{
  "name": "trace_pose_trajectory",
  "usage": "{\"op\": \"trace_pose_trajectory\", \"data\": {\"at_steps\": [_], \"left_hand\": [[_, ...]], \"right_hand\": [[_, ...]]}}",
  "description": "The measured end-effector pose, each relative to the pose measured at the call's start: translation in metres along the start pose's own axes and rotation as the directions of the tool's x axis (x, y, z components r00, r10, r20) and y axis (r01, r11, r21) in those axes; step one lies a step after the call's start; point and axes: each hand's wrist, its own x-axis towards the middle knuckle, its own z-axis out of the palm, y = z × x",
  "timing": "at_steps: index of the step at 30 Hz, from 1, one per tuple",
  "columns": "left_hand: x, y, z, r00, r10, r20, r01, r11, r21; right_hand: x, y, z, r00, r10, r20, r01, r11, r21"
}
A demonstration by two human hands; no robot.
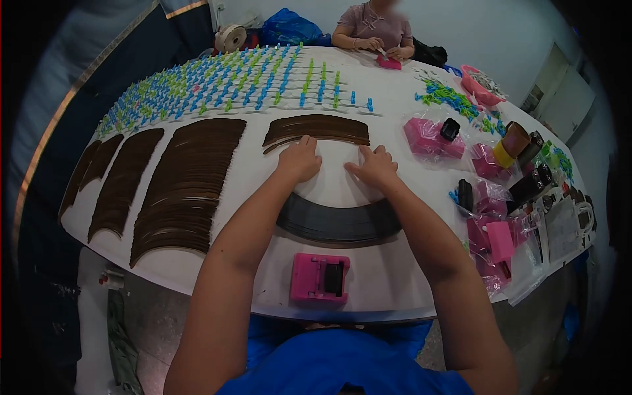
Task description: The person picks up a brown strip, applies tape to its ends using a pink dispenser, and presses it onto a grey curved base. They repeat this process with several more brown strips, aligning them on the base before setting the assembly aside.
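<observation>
Brown curved strips (316,126) are fanned out in a short arc on the far side of the white table (388,280). They are met at their lower edge by the left hand (299,160), which is laid flat, palm down, holding nothing. The right hand (375,166) is spread wide and flat on the bare table just below the right part of the same arc, also holding nothing. Whether its fingertips touch the strips cannot be told.

A dark grey curved stack (339,224) is seen between the forearms, nearer the body, partly covered by both arms. A pink box with a black slot (320,278) is set just in front of it, by the table edge.

Long fanned rows of brown strips (187,178) are laid out to the left. Beyond them, blue and green plastic pieces (217,82) are stood in lines across the far table. To the right, pink bags (428,135), tape rolls (513,141), a black cylinder (465,194) and a pink basket (480,85) are crowded together. A white packet (563,227) is lying at the right edge; its print is too small to be read.

Across the table, a pink piece (390,62) is held by another person's hands (382,46). A white roll (230,37) and a blue bag (289,27) are placed behind.
</observation>
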Motion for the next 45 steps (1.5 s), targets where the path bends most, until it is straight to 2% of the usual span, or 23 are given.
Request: {"op": "trace_pose_trajectory", "data": {"at_steps": [12,15,20,24,27,38,45], "left_hand": [[-0.005,-0.001,0.002,1.000,-0.019,-0.024,0.019,1.000,0.004],[-0.013,0.000,0.000,0.997,-0.056,-0.046,0.057,0.998,0.030],[-0.031,-0.006,-0.008,0.978,-0.202,-0.049,0.206,0.975,0.082],[-0.036,-0.013,-0.015,0.967,-0.250,-0.043,0.252,0.967,0.037],[-0.035,-0.014,-0.015,0.963,-0.263,-0.059,0.266,0.963,0.051],[-0.030,-0.014,-0.020,0.954,-0.295,0.045,0.294,0.955,0.027],[-0.036,-0.016,-0.016,0.960,-0.280,0.004,0.280,0.960,0.006]], "right_hand": [[0.003,0.000,0.001,1.000,0.015,0.020,-0.015,1.000,0.002],[0.002,0.000,0.000,0.999,0.020,0.027,-0.020,1.000,0.007],[0.002,0.000,-0.001,0.999,0.017,0.042,-0.018,1.000,0.025],[0.005,0.002,0.001,0.999,-0.006,0.032,0.005,1.000,0.011],[0.005,0.001,0.000,0.999,0.011,0.051,-0.011,1.000,-0.010],[0.008,0.007,0.008,1.000,-0.004,0.011,0.004,1.000,-0.008],[0.004,0.020,0.006,0.999,-0.053,0.012,0.053,0.998,0.017]]}}
